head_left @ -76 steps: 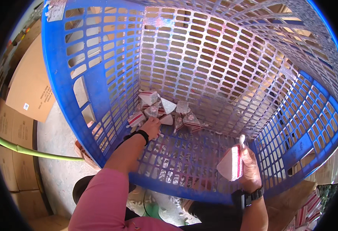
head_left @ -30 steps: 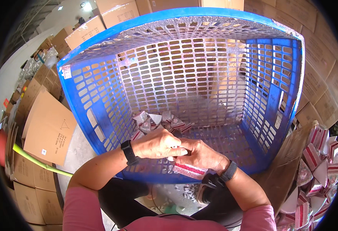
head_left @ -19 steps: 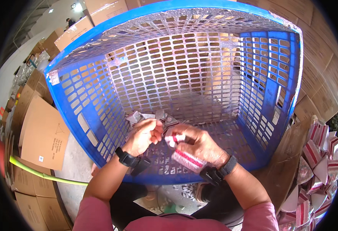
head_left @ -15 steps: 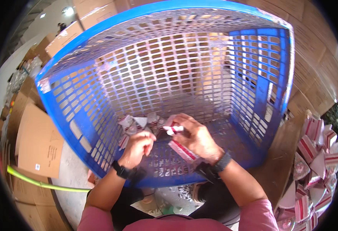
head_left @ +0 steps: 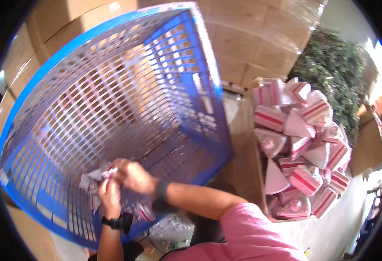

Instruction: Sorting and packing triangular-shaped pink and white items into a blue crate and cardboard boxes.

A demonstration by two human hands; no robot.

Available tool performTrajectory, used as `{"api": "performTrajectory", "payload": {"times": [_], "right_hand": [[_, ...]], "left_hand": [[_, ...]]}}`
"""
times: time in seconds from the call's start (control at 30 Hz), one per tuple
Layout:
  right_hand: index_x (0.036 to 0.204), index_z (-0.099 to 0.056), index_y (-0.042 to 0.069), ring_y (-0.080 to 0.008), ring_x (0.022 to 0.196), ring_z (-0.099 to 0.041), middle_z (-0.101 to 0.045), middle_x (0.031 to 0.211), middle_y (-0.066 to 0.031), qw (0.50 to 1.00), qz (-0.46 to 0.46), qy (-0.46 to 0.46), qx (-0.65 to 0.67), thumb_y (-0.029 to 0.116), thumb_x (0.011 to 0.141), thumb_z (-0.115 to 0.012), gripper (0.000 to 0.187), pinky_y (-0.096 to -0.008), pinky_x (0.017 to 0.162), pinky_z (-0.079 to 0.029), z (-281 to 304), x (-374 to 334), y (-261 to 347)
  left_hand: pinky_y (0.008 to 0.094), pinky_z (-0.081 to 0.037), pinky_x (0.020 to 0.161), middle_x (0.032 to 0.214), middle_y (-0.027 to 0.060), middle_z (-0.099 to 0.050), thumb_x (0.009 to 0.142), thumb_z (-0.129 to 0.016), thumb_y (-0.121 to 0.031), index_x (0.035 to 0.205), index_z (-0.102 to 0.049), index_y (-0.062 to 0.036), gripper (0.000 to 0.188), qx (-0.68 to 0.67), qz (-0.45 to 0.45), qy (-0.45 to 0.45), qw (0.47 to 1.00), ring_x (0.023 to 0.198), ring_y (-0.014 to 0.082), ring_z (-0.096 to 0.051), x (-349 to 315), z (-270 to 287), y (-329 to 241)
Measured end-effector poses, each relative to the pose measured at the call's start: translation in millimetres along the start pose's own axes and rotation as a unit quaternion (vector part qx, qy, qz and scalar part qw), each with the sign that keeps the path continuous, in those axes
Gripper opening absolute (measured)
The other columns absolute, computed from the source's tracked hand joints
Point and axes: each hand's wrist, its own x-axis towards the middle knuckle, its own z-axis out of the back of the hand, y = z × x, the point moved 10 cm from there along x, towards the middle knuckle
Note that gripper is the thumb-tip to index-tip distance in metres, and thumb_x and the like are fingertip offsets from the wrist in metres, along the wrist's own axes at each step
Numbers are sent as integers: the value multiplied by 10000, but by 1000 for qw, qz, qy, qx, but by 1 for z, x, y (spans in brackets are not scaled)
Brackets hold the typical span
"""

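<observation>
My left hand (head_left: 109, 198) and my right hand (head_left: 135, 176) meet low in the left part of a big blue plastic crate (head_left: 220, 124). Their fingertips are closed round a small crumpled pink-and-white piece (head_left: 109, 172), its kind too blurred to tell. Several pale wedge-shaped pieces (head_left: 88, 182) lie on the crate floor just beyond and left of my hands, partly hidden by them. Nearer my body, right of my left wrist, lies a pink-and-white cake-slice shape (head_left: 145, 213), apart from both hands.
An open carton (head_left: 245, 174) on the right is heaped with pink-and-white cake-slice shapes (head_left: 306, 180). Stacked brown cartons (head_left: 238, 39) stand behind the crate. Dark green foliage (head_left: 330, 65) is at the far right, near another brown carton (head_left: 371, 143).
The view has swung right, bringing the heaped carton fully in. My hands, apart before, have come together at the small pink-and-white piece that was in my right hand.
</observation>
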Motion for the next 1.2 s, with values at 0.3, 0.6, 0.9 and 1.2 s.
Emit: {"api": "performTrajectory", "payload": {"times": [0.3, 0.6, 0.9, 1.2], "right_hand": [[975, -543, 5, -76, 416, -486, -561, 652, -32, 929, -261, -108, 240, 203, 878, -479, 229, -184, 353, -367, 76, -18, -31], [994, -562, 48, -23, 360, -296, -505, 641, 35, 909, -287, -135, 272, 277, 873, -521, 261, -160, 311, -222, 125, -17, -41], [958, -554, -2, -116, 788, -546, -585, 875, -39, 896, -280, -203, 279, 287, 869, -499, 308, -262, 725, -423, 147, -21, -57], [986, -499, 57, -295, 759, -589, -588, 844, -165, 854, -286, -169, 401, 160, 747, -554, 266, -389, 683, -490, 137, -14, -66]], "left_hand": [[194, -244, 359, 502, -57, -353, 879, -466, -171, 842, -548, -36, 162, -26, 85, 20, 996, 389, 29, -303, -14, 38, 42], [237, -369, 458, 624, 32, -563, 770, -595, -137, 805, -602, -29, 113, 238, 65, -3, 969, 498, 85, -488, 19, 65, 96], [428, -460, 600, 766, 158, -609, 796, -474, -101, 1270, -386, -139, 484, 627, -66, 288, 721, 716, 331, -592, 84, -4, 210], [429, -450, 561, 694, 127, -608, 820, -460, -146, 1070, -503, -17, 285, 734, -69, 317, 596, 672, 312, -603, 122, -48, 279]]}}
